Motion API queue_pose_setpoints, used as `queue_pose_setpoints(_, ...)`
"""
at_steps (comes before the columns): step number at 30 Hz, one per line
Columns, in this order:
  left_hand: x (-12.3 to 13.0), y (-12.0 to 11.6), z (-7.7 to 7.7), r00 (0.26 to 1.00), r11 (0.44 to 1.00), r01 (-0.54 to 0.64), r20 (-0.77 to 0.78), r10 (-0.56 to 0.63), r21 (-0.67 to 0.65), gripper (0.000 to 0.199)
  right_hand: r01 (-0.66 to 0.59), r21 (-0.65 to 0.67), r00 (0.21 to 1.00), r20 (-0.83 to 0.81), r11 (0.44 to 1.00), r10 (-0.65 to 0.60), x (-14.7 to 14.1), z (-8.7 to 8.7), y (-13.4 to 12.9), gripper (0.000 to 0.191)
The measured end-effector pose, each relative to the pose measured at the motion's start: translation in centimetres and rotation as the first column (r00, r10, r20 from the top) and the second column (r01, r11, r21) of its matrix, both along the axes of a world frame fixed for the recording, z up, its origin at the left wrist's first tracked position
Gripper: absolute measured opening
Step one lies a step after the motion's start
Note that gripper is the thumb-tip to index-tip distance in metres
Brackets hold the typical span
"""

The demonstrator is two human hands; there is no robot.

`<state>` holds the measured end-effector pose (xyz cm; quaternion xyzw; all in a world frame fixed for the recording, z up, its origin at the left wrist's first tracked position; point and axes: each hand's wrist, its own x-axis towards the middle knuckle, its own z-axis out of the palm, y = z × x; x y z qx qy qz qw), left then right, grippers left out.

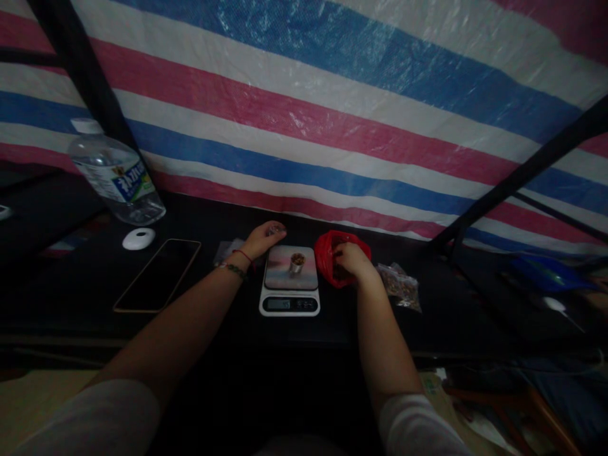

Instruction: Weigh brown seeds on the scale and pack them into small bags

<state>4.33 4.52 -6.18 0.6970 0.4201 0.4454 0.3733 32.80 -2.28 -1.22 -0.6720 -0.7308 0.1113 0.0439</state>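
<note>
A white kitchen scale (289, 304) lies on the dark table in front of me, its display lit with what looks like 45. On its platform stands a small metallic cup (297, 268) filled with brown bits. My left hand (262, 239) is just beyond the scale's far left corner, fingers curled round a small clear plastic item (276, 230) whose kind I cannot make out. To the right of the scale, my right hand (352, 258) reaches into an open red plastic bag (324, 258). The bag and shadow hide its fingertips.
A clear packet of brown bits (401, 288) lies right of the red bag. At left are a phone (159, 275), a white oval device (139, 238) and a large plastic bottle (114, 174). Clear plastic (223, 251) lies by my left wrist. A striped sheet (304, 139) hangs behind.
</note>
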Motion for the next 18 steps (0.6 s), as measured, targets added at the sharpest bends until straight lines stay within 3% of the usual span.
queue_pose_setpoints(6,0.08,-0.19,0.17,1.000,1.000,0.009,0.008,-0.009,-0.015,0.045,0.002,0.080,1.000,0.021,0.997,-0.004,0.27,0.10,0.27,0.029)
queue_pose_setpoints(18,0.07,-0.35,0.35,1.000,1.000,0.008,0.006,-0.008,-0.013,0.042,-0.026,-0.107,0.999,-0.041,0.994,0.022,0.61,0.03,-0.53,0.032)
